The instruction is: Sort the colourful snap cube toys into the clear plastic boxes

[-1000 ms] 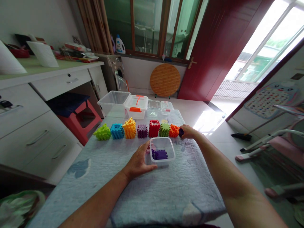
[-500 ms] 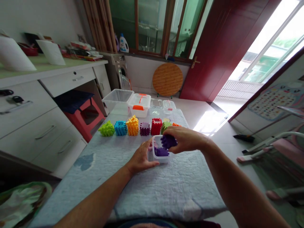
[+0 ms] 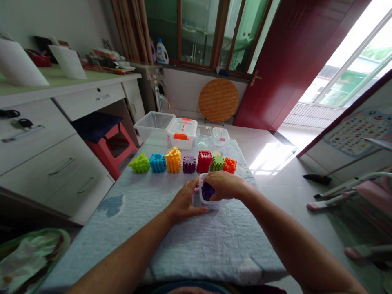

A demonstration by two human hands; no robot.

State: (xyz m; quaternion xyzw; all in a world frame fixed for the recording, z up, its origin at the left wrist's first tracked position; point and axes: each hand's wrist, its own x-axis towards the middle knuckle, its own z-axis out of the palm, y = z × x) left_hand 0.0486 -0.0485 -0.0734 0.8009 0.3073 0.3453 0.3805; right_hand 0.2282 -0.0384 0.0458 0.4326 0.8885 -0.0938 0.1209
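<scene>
A small clear plastic box (image 3: 212,206) stands on the cloth-covered table in front of me. My left hand (image 3: 184,203) grips its left side, thumb at the near wall and fingers round the far left. Reaching in from the right, my right hand (image 3: 226,185) has its fingers down inside the box on a dark purple interlocking block piece (image 3: 207,190). The hand hides most of the box's inside. Beyond lies a row of built blocks: lime green (image 3: 140,163), blue (image 3: 158,163), yellow (image 3: 173,160), purple (image 3: 189,164), red (image 3: 204,161), green (image 3: 217,163) and orange (image 3: 230,165).
At the table's far end stand a large clear bin (image 3: 154,124), a lidded box with orange clips (image 3: 183,132) and two clear lids (image 3: 203,135). A red stool (image 3: 112,149) is left of the table, beside white drawers (image 3: 58,163). A pink chair (image 3: 370,196) stands right.
My right hand has lowered the purple block piece from above the rim into the box. The orange block at the row's right end shows more fully. My left hand stays on the box.
</scene>
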